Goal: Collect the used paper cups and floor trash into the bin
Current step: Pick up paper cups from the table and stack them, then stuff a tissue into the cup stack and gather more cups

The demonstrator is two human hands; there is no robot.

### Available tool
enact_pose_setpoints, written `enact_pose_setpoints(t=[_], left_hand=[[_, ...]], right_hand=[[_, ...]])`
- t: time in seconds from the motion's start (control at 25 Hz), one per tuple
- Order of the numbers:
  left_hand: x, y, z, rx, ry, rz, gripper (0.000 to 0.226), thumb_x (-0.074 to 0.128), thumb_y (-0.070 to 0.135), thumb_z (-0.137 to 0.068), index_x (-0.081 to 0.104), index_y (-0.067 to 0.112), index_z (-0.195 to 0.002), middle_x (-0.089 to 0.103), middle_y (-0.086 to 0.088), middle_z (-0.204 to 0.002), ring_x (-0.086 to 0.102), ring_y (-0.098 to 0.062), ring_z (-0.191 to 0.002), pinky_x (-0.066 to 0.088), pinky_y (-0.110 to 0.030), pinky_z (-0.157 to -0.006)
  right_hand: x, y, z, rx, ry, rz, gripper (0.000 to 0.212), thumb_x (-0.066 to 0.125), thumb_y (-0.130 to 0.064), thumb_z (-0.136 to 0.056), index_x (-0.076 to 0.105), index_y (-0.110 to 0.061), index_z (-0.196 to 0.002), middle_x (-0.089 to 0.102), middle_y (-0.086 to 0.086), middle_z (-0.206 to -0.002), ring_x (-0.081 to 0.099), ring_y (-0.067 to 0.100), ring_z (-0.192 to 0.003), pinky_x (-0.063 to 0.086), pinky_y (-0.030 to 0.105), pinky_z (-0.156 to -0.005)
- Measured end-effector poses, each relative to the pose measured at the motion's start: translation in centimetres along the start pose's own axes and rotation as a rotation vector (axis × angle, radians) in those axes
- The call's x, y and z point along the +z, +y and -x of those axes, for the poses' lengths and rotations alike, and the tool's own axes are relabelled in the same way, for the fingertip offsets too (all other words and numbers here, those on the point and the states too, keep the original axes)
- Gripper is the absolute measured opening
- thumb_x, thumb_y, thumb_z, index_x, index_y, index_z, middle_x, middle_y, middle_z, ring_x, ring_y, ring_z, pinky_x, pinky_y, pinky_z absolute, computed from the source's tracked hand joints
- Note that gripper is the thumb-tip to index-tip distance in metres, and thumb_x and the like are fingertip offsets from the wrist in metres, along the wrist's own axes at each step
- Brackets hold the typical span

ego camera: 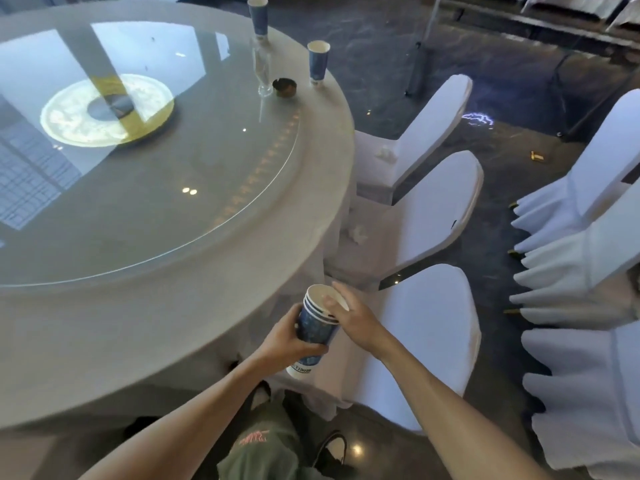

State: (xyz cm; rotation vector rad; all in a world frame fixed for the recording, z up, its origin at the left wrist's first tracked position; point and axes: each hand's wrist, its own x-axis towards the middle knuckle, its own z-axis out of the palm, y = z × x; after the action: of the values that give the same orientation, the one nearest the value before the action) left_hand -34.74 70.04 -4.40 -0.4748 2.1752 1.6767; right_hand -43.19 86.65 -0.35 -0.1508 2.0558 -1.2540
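Bare forearms [194, 410], olive-green trousers [266, 459] bearing a pink print [254, 438], black-and-white shoes [333, 448].

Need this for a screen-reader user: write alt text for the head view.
A person's left hand grips a stack of blue paper cups beside a round white-clothed table while the right hand touches the top rim. Two more blue cups, a glass and an ashtray stand at the table's far edge; white-covered chairs line the right.

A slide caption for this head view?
Left hand grips a stack of blue paper cups; right hand pinches its rim, beside a round table.
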Motion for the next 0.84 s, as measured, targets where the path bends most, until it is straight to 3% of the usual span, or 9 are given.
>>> enact_pose_setpoints(t=[0.12, 0.32, 0.56, 0.72, 0.84], left_hand=[[0.8, -2.4, 0.3, -0.063, 0.069, 0.076, 0.081, 0.096, 0.038, -0.061, 0.055, 0.035, -0.131, 0.071, 0.005, -0.120, 0.072, -0.014, -0.109, 0.061, -0.044, -0.096], [1.6, -4.7, -1.7, -0.097, 0.067, 0.076, 0.075, 0.096, 0.029, -0.066, 0.049, 0.048, -0.122, 0.068, 0.012, -0.118, 0.067, 0.006, -0.105, 0.058, -0.018, -0.080], [2.1, -7.4, -5.0, -0.140, 0.238, 0.064, 0.084, 0.096, 0.035, -0.058, 0.051, 0.040, -0.128, 0.061, 0.007, -0.125, 0.061, -0.010, -0.116, 0.053, -0.035, -0.100], [1.8, -9.5, -8.2, -0.216, 0.324, 0.055, 0.084, 0.094, 0.029, -0.064, 0.049, 0.034, -0.135, 0.050, 0.001, -0.124, 0.050, -0.010, -0.112, 0.039, -0.026, -0.099], [2.0, -12.5, -12.0, -0.225, 0.340, -0.001, 0.087, 0.090, 0.043, -0.059, 0.048, 0.035, -0.135, 0.055, 0.001, -0.125, 0.054, -0.014, -0.115, 0.048, -0.032, -0.096]], right_hand=[[1.4, 1.5, -0.8, 0.029, -0.084, 0.122, 0.090, 0.049, -0.079, -0.084, 0.029, -0.031, -0.158, 0.044, 0.000, -0.156, 0.044, 0.019, -0.142, 0.040, 0.047, -0.117], [2.0, 3.3, -3.1, 0.088, -0.117, 0.150, 0.069, 0.056, -0.057, -0.097, 0.032, -0.031, -0.156, 0.047, -0.006, -0.151, 0.047, 0.016, -0.137, 0.043, 0.042, -0.114], [0.3, 5.2, -9.0, 0.094, -0.114, 0.324, 0.059, 0.056, -0.049, -0.101, 0.045, -0.022, -0.152, 0.046, 0.004, -0.155, 0.044, 0.023, -0.142, 0.037, 0.044, -0.118], [-0.9, 8.4, -14.3, 0.045, -0.031, 0.615, 0.056, 0.052, -0.048, -0.101, 0.046, -0.021, -0.151, 0.039, 0.006, -0.160, 0.031, 0.027, -0.149, 0.027, 0.041, -0.120], [-0.5, 12.8, -19.4, -0.018, -0.045, 0.772, 0.065, 0.052, -0.056, -0.098, 0.039, -0.027, -0.155, 0.022, 0.010, -0.168, 0.016, 0.035, -0.154, 0.019, 0.049, -0.124]])
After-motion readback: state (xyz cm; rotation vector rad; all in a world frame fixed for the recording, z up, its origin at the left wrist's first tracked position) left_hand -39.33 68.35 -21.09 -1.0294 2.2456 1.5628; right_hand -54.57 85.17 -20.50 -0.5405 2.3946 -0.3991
